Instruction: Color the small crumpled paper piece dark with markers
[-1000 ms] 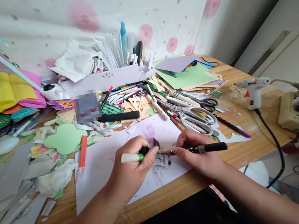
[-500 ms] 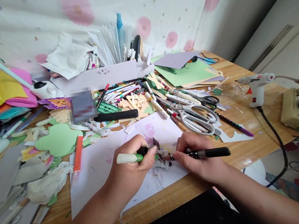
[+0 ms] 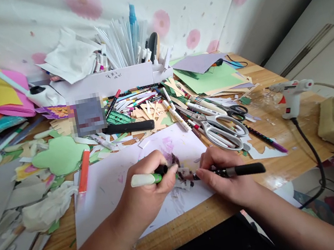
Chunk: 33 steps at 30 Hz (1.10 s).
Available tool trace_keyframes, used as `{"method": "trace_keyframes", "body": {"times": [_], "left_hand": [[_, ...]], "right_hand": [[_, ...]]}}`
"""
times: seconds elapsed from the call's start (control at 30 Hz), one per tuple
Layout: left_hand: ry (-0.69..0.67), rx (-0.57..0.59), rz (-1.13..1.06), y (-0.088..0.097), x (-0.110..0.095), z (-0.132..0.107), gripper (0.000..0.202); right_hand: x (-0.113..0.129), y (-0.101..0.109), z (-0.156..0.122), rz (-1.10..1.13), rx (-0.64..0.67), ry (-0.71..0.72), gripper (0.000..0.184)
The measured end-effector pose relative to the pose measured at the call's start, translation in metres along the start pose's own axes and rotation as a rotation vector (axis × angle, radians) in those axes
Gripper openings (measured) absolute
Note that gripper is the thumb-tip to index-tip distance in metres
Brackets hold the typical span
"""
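My left hand (image 3: 150,194) is closed around a white-and-green marker (image 3: 142,179), and a black cap-like end (image 3: 162,169) shows by its index finger. Its thumb also meets a small dark-and-white cutout (image 3: 183,177), mostly hidden between the hands. In my right hand (image 3: 221,178) a black marker (image 3: 247,169) with a dotted barrel is gripped, its tip end pointing left at the cutout. Whether the tip touches it, I cannot tell. Beneath both hands lies a white sheet of paper (image 3: 103,201) with pink and grey smudges.
An orange marker (image 3: 84,172) lies on the sheet's left edge. Grey-handled scissors (image 3: 219,130) and loose pens sit beyond my right hand. A hot glue gun (image 3: 293,96) stands at right, its black cord hanging down. Paper scraps (image 3: 50,208) cover the left side.
The view has shifted slightly, spreading things outward at both sides. Both hands keep their grips, and the black marker's rear end appears a little farther right.
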State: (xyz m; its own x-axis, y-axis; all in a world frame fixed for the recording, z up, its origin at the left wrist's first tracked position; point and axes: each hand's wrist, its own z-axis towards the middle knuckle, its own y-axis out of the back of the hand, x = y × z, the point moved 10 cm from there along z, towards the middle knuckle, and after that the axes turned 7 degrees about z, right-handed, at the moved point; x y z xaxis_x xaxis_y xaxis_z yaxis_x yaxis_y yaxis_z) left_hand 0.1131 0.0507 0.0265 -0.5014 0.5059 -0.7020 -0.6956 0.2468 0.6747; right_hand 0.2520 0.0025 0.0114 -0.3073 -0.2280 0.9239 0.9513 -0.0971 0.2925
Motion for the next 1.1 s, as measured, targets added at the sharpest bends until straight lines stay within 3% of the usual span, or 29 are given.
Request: {"method": "trace_keyframes", "body": {"times": [0.7,1.1], "left_hand": [[0.036,0.011,-0.019,-0.001,0.003,-0.001,0.027],[-0.009,-0.001,-0.01,-0.001,0.001,-0.001,0.028]], "right_hand": [[-0.008,0.008,0.002,-0.033,-0.073,-0.061,0.022],[-0.012,0.011,0.001,-0.046,-0.1,-0.071,0.022]]}}
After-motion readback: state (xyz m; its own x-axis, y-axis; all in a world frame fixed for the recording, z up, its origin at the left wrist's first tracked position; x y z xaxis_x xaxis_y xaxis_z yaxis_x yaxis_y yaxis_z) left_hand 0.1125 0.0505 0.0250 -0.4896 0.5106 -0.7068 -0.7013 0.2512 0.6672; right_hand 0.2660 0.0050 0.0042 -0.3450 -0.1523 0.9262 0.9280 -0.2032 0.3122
